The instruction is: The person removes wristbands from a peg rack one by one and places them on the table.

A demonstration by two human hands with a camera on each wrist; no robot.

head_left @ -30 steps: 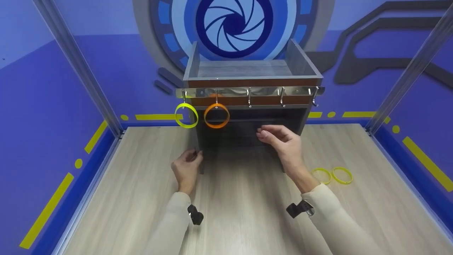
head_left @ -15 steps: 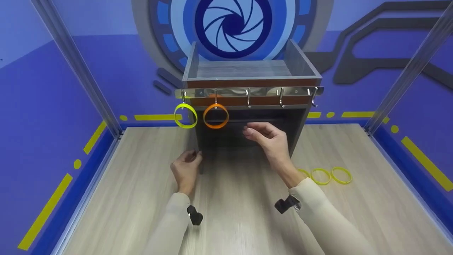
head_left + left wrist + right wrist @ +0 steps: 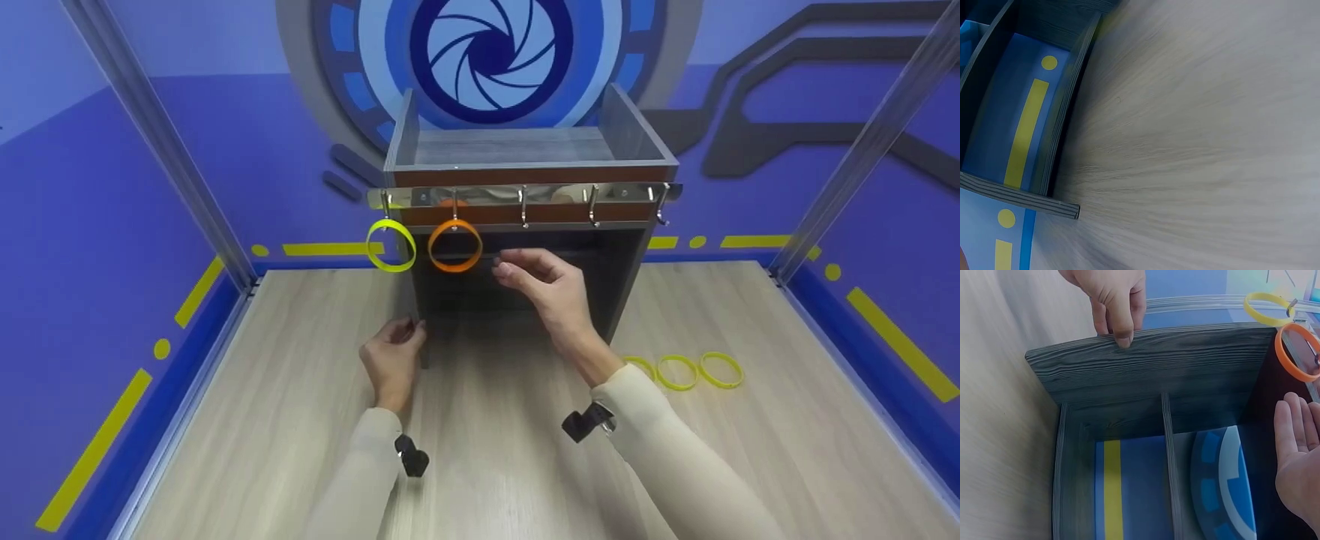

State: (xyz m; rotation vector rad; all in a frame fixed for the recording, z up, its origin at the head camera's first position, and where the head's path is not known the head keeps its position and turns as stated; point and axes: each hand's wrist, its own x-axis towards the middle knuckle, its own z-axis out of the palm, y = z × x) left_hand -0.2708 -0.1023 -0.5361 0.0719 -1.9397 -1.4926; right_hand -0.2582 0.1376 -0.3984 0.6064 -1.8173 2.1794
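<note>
A grey wood-grain cabinet [image 3: 626, 289] stands upright with a metal hook rail [image 3: 559, 195] across its front. My left hand [image 3: 392, 358] pinches the front edge of its left side panel [image 3: 1151, 360], thumb on one face and fingers behind, as the right wrist view shows. My right hand [image 3: 555, 296] is raised before the cabinet's lower opening, fingers loosely bent and holding nothing. Just left of its fingertips hangs an orange ring band [image 3: 456, 268] on the second hook. On the leftmost hook hangs a yellow ring band [image 3: 391, 268]. The left wrist view barely shows the left hand.
Several yellow bands lie on the wooden tabletop [image 3: 480, 465] at right, among them one band [image 3: 679, 388] and another band [image 3: 722, 385]; a third is partly behind the right forearm. Bare hooks, such as the middle hook [image 3: 524, 210], continue rightward. Blue printed walls [image 3: 217, 150] enclose the table.
My right hand has moved left and slightly up, toward the orange band, uncovering more of the yellow bands on the table. The left hand keeps its grip on the panel.
</note>
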